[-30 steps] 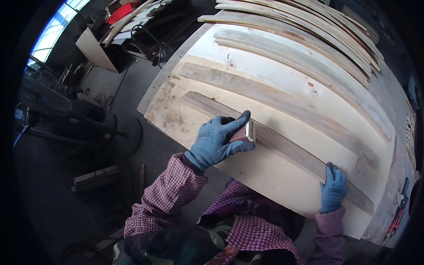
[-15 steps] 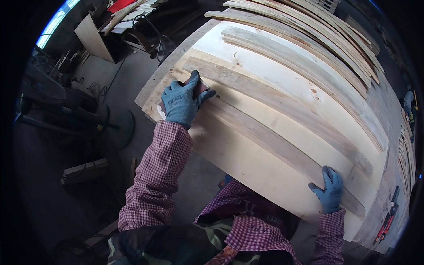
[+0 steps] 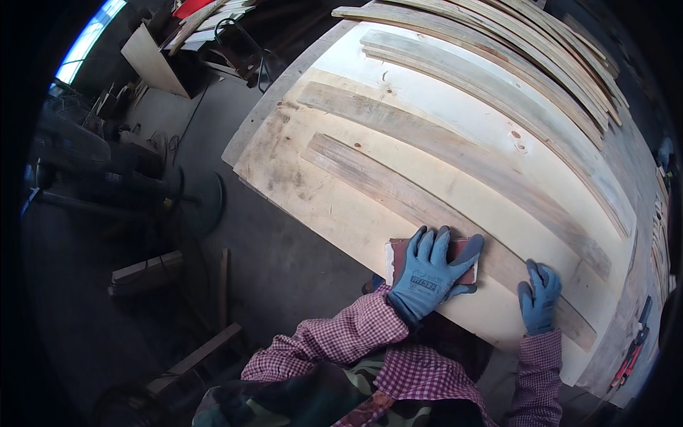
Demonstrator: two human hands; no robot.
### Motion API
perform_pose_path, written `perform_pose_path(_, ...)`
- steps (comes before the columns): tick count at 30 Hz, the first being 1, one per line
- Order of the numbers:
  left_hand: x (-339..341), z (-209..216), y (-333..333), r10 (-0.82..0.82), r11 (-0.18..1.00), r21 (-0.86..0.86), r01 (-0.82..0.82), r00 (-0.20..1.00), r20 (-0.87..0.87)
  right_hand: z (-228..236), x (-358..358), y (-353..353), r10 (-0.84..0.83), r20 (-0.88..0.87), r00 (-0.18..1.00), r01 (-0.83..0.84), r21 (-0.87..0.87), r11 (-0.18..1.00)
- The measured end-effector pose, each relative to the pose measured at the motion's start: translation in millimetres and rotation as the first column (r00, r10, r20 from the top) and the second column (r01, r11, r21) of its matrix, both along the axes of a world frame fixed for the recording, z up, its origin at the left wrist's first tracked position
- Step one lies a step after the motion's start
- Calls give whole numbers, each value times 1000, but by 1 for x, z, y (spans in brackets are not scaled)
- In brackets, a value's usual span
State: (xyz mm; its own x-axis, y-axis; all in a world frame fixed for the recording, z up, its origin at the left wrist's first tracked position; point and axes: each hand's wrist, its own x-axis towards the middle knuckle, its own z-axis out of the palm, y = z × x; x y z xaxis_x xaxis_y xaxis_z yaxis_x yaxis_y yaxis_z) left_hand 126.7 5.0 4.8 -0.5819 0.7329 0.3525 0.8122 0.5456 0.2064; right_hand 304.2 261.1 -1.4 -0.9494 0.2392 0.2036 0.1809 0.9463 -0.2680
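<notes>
My left hand (image 3: 429, 276), in a blue work glove, grips a sanding block (image 3: 398, 259) wrapped in reddish-brown sandpaper. The block rests across the nearest wooden plank (image 3: 384, 181), right of its middle. Its underside is hidden. Close to the plank's right end, my right hand (image 3: 541, 297), also gloved, presses on the plank with its fingers bent over the far edge. The plank lies flat on a pale wooden panel (image 3: 284, 164). Parallel to it and farther off lies a second greyish plank (image 3: 427, 137).
Narrow strips (image 3: 491, 87) lie beyond, with a stack of boards (image 3: 526, 43) along the table's far side. Red-handled pliers (image 3: 627, 363) rest at the right edge. A pedestal fan (image 3: 199, 203) stands on the floor at left, and wood pieces (image 3: 146, 272) lie nearby.
My left hand has slid the sanding block along the plank from its far left end toward my right hand. The right hand stays near the plank's right end, fingers more bent.
</notes>
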Motion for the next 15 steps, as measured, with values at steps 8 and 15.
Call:
perform_pose_path(8,-183,43,-112,392,895,-174,-411,910,-132,-3,2,3,7,-35,999,-8,-11,1000)
perform_pose_path(15,-87,16,-64,337,936,-57,-347,931,-144,4,-3,-1,-10,7,1000,10,16,1000)
